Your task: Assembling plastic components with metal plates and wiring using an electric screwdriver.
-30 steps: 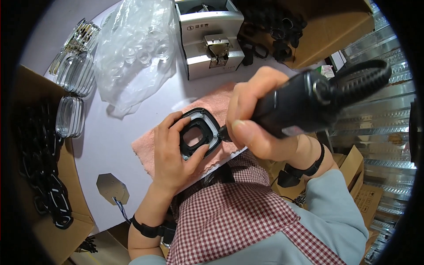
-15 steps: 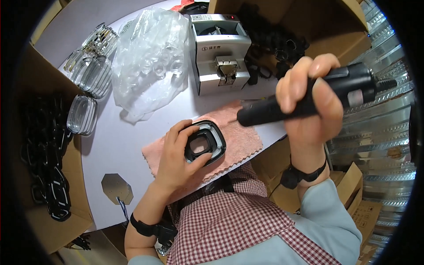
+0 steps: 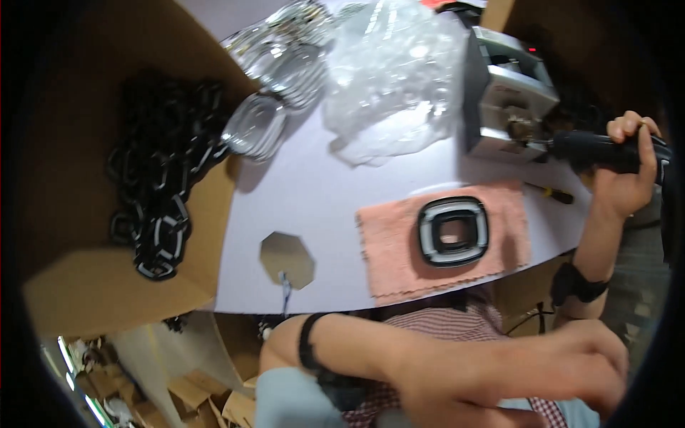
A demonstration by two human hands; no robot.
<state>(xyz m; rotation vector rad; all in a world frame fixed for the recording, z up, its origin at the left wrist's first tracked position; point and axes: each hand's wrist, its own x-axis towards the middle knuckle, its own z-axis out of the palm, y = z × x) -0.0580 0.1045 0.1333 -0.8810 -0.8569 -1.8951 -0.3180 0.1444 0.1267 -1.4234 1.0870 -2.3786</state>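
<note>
My right hand (image 3: 631,167) grips a black electric screwdriver (image 3: 586,150), its bit pointing left at the front of a silver screw feeder (image 3: 503,100). A rounded-square black housing (image 3: 427,234) with pale strips around a central opening lies on a pink cloth (image 3: 385,260); no hand touches it. My left hand (image 3: 517,378) reaches across my body at the lower right, below the table edge. Motion smears its fingers, so what they hold, if anything, cannot be made out.
A small screwdriver (image 3: 560,194) lies right of the cloth. Behind are a clear plastic bag (image 3: 399,85) of small transparent parts and stacked clear lenses (image 3: 257,128). An octagonal plate (image 3: 287,260) with wires lies left. A cardboard box (image 3: 203,264) holds black frames (image 3: 168,178).
My left hand has let go of the housing and swung down to the right. My right hand has carried the electric screwdriver to the screw feeder. The view has turned left.
</note>
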